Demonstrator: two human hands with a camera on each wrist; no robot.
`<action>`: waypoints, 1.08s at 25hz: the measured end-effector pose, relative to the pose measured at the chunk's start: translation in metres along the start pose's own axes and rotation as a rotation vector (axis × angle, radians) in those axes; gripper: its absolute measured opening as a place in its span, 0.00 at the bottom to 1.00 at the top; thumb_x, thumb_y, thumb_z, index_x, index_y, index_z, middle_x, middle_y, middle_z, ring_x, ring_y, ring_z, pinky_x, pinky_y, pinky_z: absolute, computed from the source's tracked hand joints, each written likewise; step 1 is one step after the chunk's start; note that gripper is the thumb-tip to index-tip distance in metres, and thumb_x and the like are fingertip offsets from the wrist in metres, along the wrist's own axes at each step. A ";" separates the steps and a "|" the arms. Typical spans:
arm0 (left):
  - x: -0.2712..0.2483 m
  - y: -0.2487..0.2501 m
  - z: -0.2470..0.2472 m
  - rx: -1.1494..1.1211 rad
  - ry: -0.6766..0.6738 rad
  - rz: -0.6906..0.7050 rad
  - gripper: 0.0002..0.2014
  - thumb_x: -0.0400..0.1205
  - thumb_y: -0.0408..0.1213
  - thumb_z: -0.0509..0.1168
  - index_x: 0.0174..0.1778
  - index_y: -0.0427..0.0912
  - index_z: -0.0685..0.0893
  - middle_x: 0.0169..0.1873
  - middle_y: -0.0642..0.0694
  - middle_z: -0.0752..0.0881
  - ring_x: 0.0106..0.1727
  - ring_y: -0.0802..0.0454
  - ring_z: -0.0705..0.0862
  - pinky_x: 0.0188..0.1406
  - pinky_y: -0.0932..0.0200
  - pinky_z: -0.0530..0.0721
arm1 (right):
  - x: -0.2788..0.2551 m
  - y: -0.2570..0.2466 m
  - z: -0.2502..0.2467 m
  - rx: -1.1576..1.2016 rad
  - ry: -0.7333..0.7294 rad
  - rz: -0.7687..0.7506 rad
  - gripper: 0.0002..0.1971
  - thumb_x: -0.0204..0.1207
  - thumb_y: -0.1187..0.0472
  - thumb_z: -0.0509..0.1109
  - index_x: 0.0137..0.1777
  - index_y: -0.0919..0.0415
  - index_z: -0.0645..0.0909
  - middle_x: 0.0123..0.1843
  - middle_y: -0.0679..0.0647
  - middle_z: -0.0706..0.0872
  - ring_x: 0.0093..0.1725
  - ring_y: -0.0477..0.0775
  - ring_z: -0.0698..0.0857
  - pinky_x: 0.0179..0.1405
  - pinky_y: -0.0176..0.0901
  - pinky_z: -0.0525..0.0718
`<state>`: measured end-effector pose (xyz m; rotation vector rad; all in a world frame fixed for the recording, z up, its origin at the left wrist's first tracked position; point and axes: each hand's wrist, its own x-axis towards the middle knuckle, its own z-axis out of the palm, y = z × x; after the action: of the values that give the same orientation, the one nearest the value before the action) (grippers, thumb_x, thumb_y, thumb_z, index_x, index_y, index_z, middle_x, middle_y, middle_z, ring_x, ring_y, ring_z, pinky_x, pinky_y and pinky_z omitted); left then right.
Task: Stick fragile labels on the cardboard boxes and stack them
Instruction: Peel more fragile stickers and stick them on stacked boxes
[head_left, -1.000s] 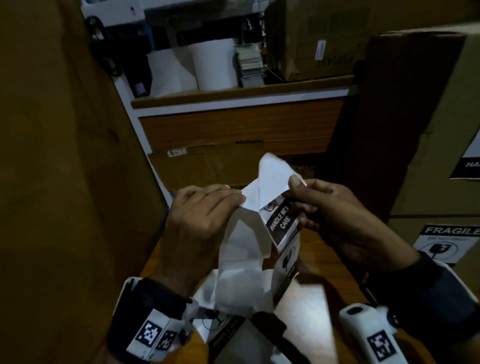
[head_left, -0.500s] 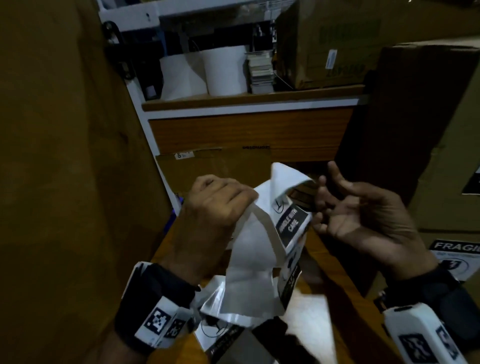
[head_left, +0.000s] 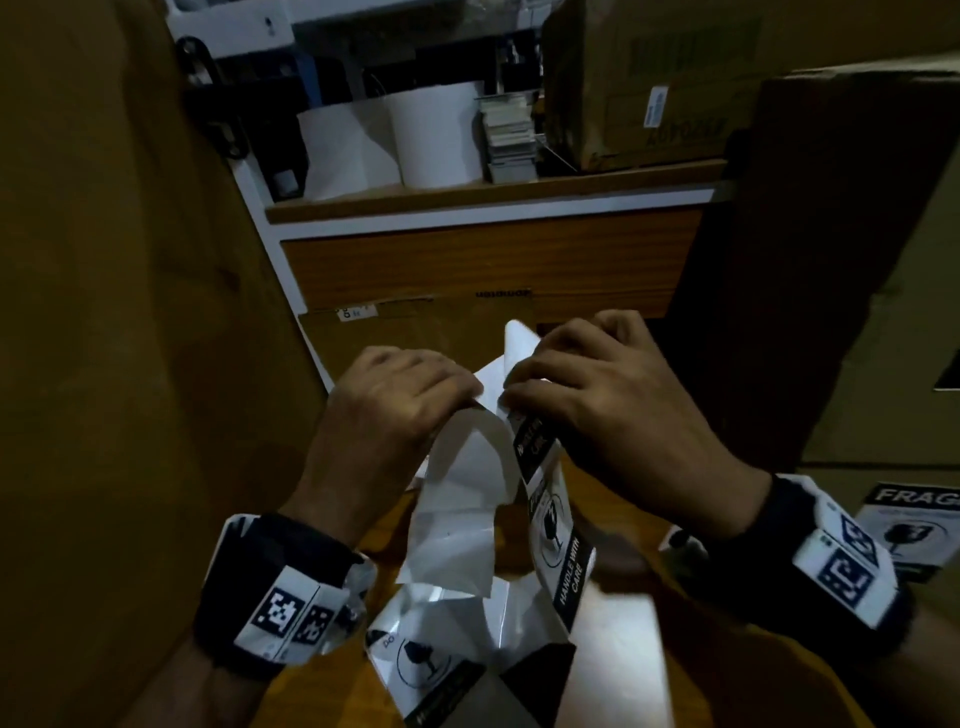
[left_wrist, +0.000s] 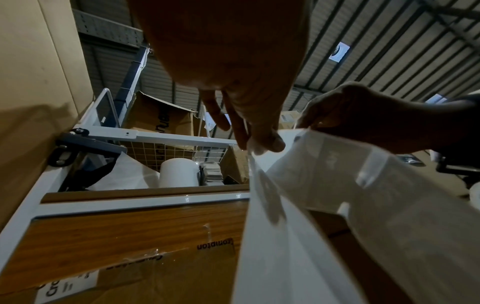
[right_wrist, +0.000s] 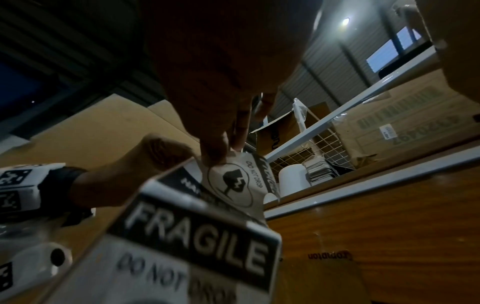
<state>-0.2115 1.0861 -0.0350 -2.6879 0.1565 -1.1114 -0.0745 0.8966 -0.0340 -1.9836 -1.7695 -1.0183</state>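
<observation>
Hands meet at chest height over the wooden tabletop (head_left: 613, 525), backs turned up toward the head camera. The left hand (head_left: 395, 400) pinches the white backing paper (head_left: 457, 499) between thumb and curled fingers; in the left wrist view the fingertips (left_wrist: 262, 144) close on the paper's top edge. The right hand (head_left: 608, 395) pinches the top of the strip of fragile labels (head_left: 550, 514), and the right wrist view shows thumb and fingers clamped just above the broken-glass symbol on the label (right_wrist: 233, 183). The two pinches sit just beside each other, the backing curling down to the left and the printed strip hanging to the right, both trailing onto the tabletop.

A tall cardboard box (head_left: 119, 338) stands close on the left. Another box (head_left: 878, 260) on the right carries a stuck fragile label (head_left: 914, 525) low on its face. Between them lies a narrow gap, closed at the far end by a flattened carton (head_left: 415, 332) and a wooden shelf (head_left: 488, 192) holding white rolls (head_left: 431, 140).
</observation>
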 end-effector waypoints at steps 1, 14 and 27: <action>0.000 -0.003 0.001 -0.004 0.028 0.020 0.12 0.75 0.32 0.78 0.54 0.38 0.92 0.51 0.40 0.94 0.53 0.41 0.92 0.55 0.43 0.86 | -0.001 0.002 0.000 -0.005 0.042 -0.001 0.19 0.69 0.57 0.81 0.61 0.55 0.90 0.60 0.55 0.92 0.61 0.62 0.86 0.59 0.56 0.69; -0.010 -0.016 0.010 -0.222 0.237 -0.002 0.17 0.89 0.42 0.64 0.52 0.33 0.93 0.50 0.38 0.93 0.54 0.43 0.93 0.61 0.43 0.88 | -0.027 0.006 0.008 0.343 0.330 0.226 0.07 0.81 0.61 0.74 0.56 0.61 0.91 0.51 0.54 0.92 0.48 0.55 0.82 0.41 0.56 0.82; 0.010 -0.005 0.001 -0.046 0.031 0.014 0.16 0.79 0.32 0.68 0.61 0.44 0.91 0.60 0.47 0.92 0.64 0.46 0.89 0.59 0.50 0.76 | -0.012 -0.010 -0.001 0.097 0.179 0.115 0.18 0.78 0.56 0.75 0.66 0.58 0.89 0.64 0.53 0.91 0.65 0.58 0.87 0.61 0.51 0.69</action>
<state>-0.2035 1.0887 -0.0273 -2.7063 0.2074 -1.1592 -0.0845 0.8895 -0.0439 -1.8502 -1.5620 -1.0175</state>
